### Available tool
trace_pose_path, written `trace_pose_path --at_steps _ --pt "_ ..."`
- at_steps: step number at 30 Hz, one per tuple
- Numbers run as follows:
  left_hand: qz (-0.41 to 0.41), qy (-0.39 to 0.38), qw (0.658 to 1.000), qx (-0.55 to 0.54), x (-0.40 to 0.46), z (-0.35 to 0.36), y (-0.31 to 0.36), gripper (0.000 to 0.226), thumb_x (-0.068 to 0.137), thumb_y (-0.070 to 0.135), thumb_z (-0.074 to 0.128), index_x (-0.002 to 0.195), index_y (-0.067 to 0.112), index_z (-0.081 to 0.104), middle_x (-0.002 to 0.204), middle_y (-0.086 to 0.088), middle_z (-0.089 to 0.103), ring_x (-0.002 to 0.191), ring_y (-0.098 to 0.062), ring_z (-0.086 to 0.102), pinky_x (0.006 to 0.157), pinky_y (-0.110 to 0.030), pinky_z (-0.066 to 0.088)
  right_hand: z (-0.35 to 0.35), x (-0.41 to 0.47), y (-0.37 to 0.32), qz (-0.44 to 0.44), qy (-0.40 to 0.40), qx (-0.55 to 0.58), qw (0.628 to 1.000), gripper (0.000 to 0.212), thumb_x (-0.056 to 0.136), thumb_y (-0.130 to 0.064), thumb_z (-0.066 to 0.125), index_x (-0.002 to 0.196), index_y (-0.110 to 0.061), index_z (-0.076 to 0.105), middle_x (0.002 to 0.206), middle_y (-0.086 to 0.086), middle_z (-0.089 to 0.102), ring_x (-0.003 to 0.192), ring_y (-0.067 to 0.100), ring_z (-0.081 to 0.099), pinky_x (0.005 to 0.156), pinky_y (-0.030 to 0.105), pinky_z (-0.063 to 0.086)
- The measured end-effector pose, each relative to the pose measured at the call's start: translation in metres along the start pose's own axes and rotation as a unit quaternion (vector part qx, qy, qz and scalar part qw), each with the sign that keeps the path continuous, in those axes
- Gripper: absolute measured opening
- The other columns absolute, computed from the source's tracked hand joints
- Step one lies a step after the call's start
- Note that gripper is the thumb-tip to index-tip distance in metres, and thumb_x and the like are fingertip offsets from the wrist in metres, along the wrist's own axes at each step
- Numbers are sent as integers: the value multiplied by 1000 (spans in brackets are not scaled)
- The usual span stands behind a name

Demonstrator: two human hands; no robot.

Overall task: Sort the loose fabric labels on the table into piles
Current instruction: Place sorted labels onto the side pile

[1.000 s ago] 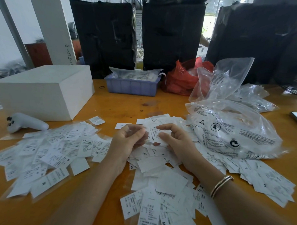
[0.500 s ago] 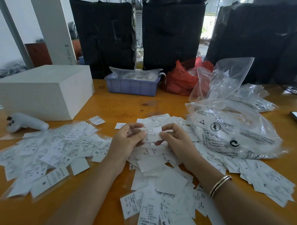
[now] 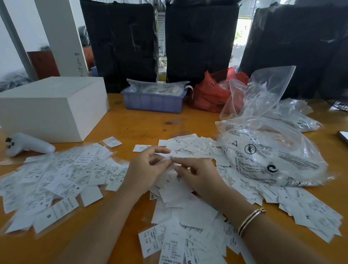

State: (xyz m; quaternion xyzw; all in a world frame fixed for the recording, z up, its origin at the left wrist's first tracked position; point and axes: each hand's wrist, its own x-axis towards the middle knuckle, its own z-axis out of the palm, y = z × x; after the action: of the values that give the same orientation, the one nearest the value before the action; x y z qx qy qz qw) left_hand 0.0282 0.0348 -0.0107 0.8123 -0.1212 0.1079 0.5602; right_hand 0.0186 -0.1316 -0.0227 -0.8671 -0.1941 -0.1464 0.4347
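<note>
- Since half a second ago: label [image 3: 171,155] lifted slightly, right forefinger now stretching toward left fingertips; hands otherwise holding the same spot above the middle heap.
- Bare orange table [image 3: 141,121] lying open between white box [image 3: 50,108] and blue tray [image 3: 154,102]; near edge crowded by label heaps on both sides of the forearms.
- White controller [image 3: 29,145] resting just beside the left pile [image 3: 52,179], near the box.
- Blue tray holding clear packets; red bag [image 3: 209,95] just beside it, contents hidden.
- Large clear bag [image 3: 272,154] lying on the right, white labels showing inside; further clear bags [image 3: 262,93] behind it.
- Left hand [image 3: 147,170] pinching the label between thumb and fingertips, fingers curling.
- Right hand [image 3: 198,172] meeting the same label with forefinger and thumb; pinching or merely touching, not discernible.
- Label hovering above the middle pile [image 3: 187,206], between both hands; right pile [image 3: 310,210] spreading beneath the large clear bag.
</note>
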Motion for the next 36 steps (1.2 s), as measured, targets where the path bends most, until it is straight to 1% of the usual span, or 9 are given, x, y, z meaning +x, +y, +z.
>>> trace_pose_path --at_steps 3,6,14,18,20,23,27,32,36 --pt "-21 125 992 11 7 -13 -3 17 87 27 63 93 42 59 86 16 67 71 -3 60 51 -21 52 -7 2 -1 40 2 163 986 48 88 -18 41 129 -39 52 76 -19 51 59 0 41 55 12 34" --pt "-64 253 963 71 13 -32 -15 27 89 19 62 113 32 58 111 4 61 85 -12 59 61 -27 52 -16 12 2 119 3 279 953 65 76 3 33 135 -21 43 81 -4 46 63 6 39 59 17 36" --pt "-102 241 849 460 10 -45 -34 40 84 14 67 122 18 58 129 -14 50 117 -34 42 90 -48 35 -13 9 10 99 33 285 953 62 86 13 49 116 -41 49 81 -11 55 80 5 54 78 20 48" --pt "86 168 943 273 7 -20 -10 24 90 28 60 111 19 64 118 1 58 116 -22 49 94 -36 36 -12 10 7 88 42 327 940 51 85 7 58 115 -34 55 76 -12 62 82 10 64 79 17 49" --pt "70 38 988 132 -1 -4 3 37 89 50 50 114 25 61 112 13 58 111 -11 52 91 -27 40 -12 10 6 74 45 341 936 48 85 7 59 116 -29 56 77 -10 63 81 13 66 79 19 50" --pt "28 -65 993 92 -5 7 3 57 76 73 50 113 31 62 109 18 60 105 -2 52 87 -27 43 -10 11 6 67 37 336 939 45 85 7 59 115 -27 58 78 -10 65 79 9 66 76 19 50" --pt "22 -16 997 74 -1 9 -1 1 83 35 68 82 34 69 81 16 67 83 0 58 68 -9 42 -9 10 6 70 36 303 950 39 89 -2 58 116 -30 56 86 -9 67 85 11 66 78 22 51" --pt "-76 73 990 -94 2 3 -5 5 87 28 64 88 25 69 79 19 72 75 13 61 58 -5 43 -10 10 9 60 116 28 991 30 92 -9 54 109 -33 60 106 -15 62 105 8 56 90 17 44" --pt "-94 104 984 -107 3 2 -6 4 89 28 63 86 28 66 78 19 71 74 11 61 66 -17 40 2 10 9 79 -5 -201 976 42 87 -24 53 129 -26 53 130 -9 56 123 12 43 106 34 23"
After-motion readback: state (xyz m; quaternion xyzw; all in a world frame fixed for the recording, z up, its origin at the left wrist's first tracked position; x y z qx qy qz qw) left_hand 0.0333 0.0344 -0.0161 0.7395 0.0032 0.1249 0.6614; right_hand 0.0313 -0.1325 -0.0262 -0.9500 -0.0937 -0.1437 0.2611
